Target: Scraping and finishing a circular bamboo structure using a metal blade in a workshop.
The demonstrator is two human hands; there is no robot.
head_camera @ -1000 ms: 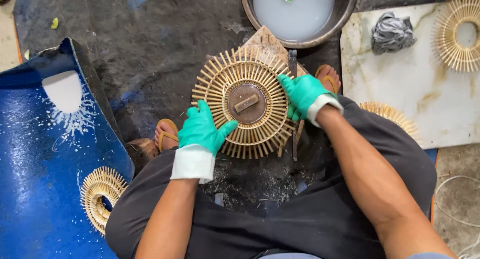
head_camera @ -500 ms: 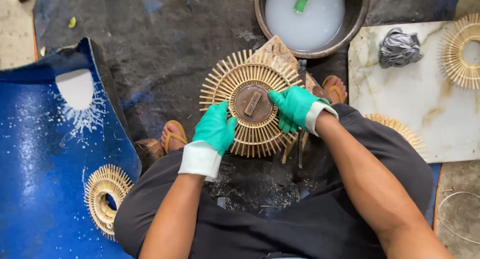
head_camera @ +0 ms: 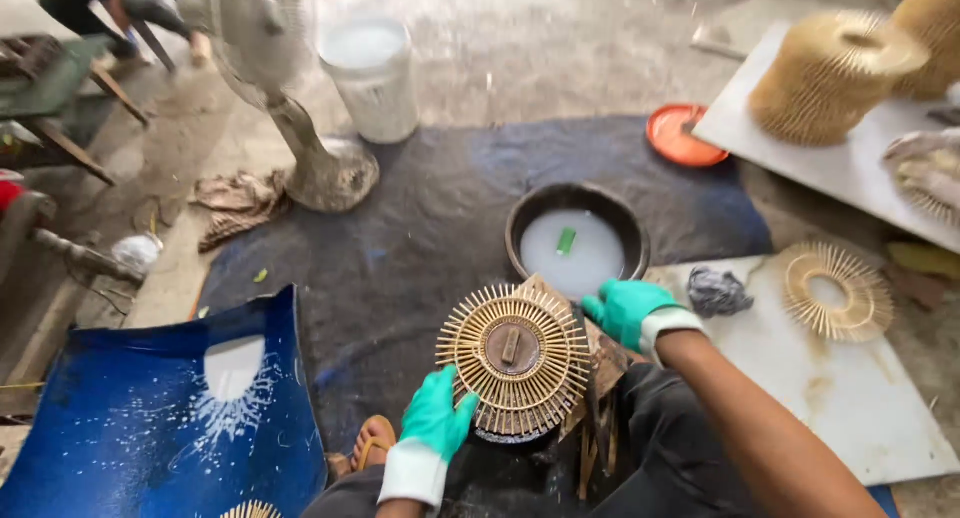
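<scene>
Sunburst disc (head_camera: 513, 360): pale matt cane spokes, brown wooden hub.
Gloves on left hand (head_camera: 437, 413) and right hand (head_camera: 627, 309): smooth green rubber, white cuffs.
Basin (head_camera: 577, 240): dark, dull metal; milky liquid.
Floor mat (head_camera: 420, 228): dark, rough cloth.

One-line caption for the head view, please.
Green-gloved left hand and right hand grip a round bamboo-spoke frame beside a bowl of milky liquid.

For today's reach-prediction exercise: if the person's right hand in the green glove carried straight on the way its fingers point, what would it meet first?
The right hand points up-left, so it would probably first meet the round dark basin of milky white liquid just beyond its fingertips; depth is unclear.
</scene>
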